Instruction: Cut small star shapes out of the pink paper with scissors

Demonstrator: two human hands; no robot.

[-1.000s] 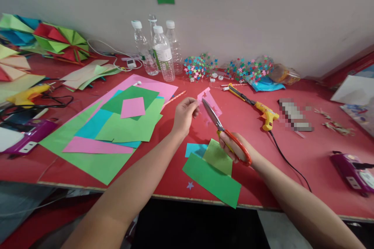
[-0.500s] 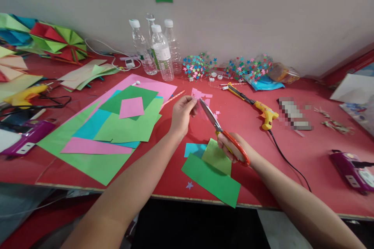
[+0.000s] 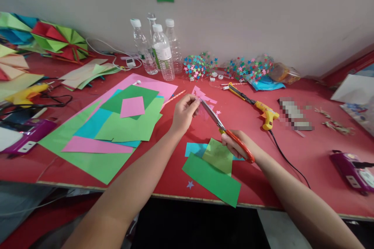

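Note:
My right hand [image 3: 233, 143] grips scissors [image 3: 215, 116] by their orange-red and yellow handles. The blades look nearly closed and point up and left, their tips at the fingertips of my left hand [image 3: 184, 113]. My left hand is closed in a pinch; what it holds is too small and hidden to make out. Just beyond the fingertips lie pink paper scraps [image 3: 210, 101] and small pink stars [image 3: 218, 112]. Below my right hand are an olive-green paper piece [image 3: 217, 155], a dark green strip [image 3: 212, 181] and a blue piece [image 3: 194, 149]. A pale star [image 3: 190, 184] lies near the table edge.
Coloured paper sheets [image 3: 87, 165] are stacked at left. Plastic bottles [image 3: 163, 56] stand by the wall, with star-covered clusters [image 3: 195, 66] beside them. A yellow glue gun [image 3: 265, 114] lies at right, its cord trailing forward. Purple power strips [image 3: 349, 171] sit at both sides.
My right hand and the scissors have shifted slightly right. The blades look closer together. My left hand stays pinched in nearly the same place.

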